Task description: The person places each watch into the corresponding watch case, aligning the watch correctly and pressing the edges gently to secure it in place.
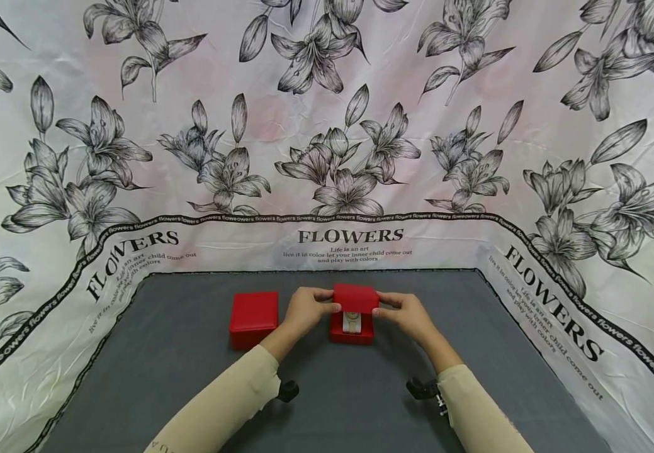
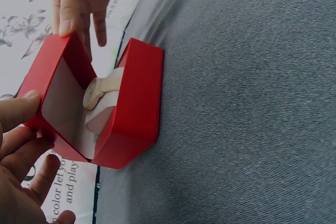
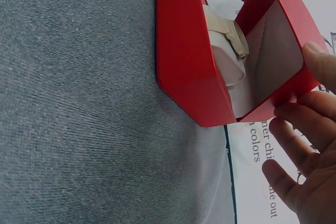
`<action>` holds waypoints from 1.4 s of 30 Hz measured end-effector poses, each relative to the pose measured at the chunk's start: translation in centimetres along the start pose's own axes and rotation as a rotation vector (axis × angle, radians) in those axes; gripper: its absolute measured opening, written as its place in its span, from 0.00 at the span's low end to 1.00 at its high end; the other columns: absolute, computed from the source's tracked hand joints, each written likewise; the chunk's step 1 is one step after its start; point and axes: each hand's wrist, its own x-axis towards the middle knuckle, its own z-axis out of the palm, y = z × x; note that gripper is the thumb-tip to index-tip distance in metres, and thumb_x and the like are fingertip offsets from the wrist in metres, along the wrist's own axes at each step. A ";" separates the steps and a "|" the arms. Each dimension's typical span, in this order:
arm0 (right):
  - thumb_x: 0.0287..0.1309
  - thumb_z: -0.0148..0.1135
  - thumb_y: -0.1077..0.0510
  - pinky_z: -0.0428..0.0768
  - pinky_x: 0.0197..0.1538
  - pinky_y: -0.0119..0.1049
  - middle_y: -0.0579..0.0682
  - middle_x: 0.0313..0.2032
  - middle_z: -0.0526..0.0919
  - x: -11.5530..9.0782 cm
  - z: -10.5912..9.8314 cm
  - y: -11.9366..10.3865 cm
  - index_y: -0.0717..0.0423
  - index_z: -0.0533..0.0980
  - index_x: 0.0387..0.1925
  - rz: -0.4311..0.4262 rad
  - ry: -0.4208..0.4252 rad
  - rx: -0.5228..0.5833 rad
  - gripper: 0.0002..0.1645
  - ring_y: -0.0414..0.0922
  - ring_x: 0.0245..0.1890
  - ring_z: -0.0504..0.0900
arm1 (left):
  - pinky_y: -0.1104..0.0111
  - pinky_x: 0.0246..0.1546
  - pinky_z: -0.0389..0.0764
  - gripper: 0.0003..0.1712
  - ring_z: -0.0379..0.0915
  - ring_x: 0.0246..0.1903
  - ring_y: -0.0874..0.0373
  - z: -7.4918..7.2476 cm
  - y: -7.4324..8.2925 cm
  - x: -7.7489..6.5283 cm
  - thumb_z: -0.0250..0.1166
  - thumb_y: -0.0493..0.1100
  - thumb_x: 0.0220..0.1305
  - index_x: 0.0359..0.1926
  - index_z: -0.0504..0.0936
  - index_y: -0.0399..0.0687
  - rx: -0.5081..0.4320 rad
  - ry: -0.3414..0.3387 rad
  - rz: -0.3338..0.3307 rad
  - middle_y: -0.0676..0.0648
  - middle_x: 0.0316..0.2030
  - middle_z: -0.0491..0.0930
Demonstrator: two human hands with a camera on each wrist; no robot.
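A red watch box (image 1: 351, 338) stands on the grey cloth with its hinged lid (image 1: 356, 297) tilted partway up. Inside, a pale-strapped watch (image 1: 352, 322) wraps a white cushion, and its round dial shows in the left wrist view, where the watch (image 2: 93, 95) leans toward the lid. My left hand (image 1: 304, 309) pinches the lid's left side between thumb and fingers. On the opposite side, my right hand (image 1: 408, 313) pinches the lid in the same way. From the right wrist, the lid's pale lining (image 3: 268, 51) faces the watch.
Left of the watch box sits a second, larger red box (image 1: 253, 311), closed. Grey cloth (image 1: 349, 409) covers the work surface, with a white border (image 1: 236, 248) printed with lettering. Behind rises a white sheet (image 1: 281, 189) with lily drawings.
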 end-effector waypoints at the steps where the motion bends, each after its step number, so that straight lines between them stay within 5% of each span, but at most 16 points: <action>1: 0.57 0.76 0.48 0.68 0.69 0.61 0.53 0.64 0.80 0.0 0.0 0.0 0.55 0.78 0.65 0.003 0.002 0.002 0.36 0.58 0.69 0.73 | 0.55 0.52 0.83 0.24 0.80 0.57 0.49 0.0 0.0 0.0 0.78 0.49 0.58 0.55 0.88 0.50 0.002 0.005 0.001 0.49 0.53 0.87; 15: 0.55 0.78 0.48 0.68 0.68 0.63 0.53 0.64 0.81 -0.8 0.7 0.7 0.53 0.79 0.64 0.021 0.027 0.015 0.36 0.58 0.69 0.73 | 0.54 0.56 0.81 0.24 0.80 0.59 0.50 0.7 -0.7 -0.7 0.79 0.47 0.57 0.55 0.88 0.50 -0.017 0.029 -0.002 0.49 0.52 0.87; 31: 0.54 0.79 0.56 0.71 0.67 0.61 0.55 0.61 0.83 -1.2 1.5 1.2 0.56 0.79 0.64 -0.012 0.056 -0.012 0.35 0.58 0.66 0.76 | 0.54 0.60 0.79 0.27 0.79 0.61 0.50 2.0 -1.6 -2.3 0.81 0.44 0.54 0.55 0.87 0.45 -0.001 0.128 0.062 0.51 0.53 0.87; 42: 0.55 0.78 0.53 0.73 0.65 0.60 0.52 0.62 0.82 -2.2 1.6 1.7 0.53 0.79 0.64 0.019 0.030 -0.063 0.34 0.56 0.67 0.75 | 0.54 0.60 0.78 0.25 0.81 0.59 0.50 2.6 -2.1 -3.4 0.80 0.44 0.54 0.53 0.88 0.43 -0.010 0.124 0.063 0.49 0.51 0.87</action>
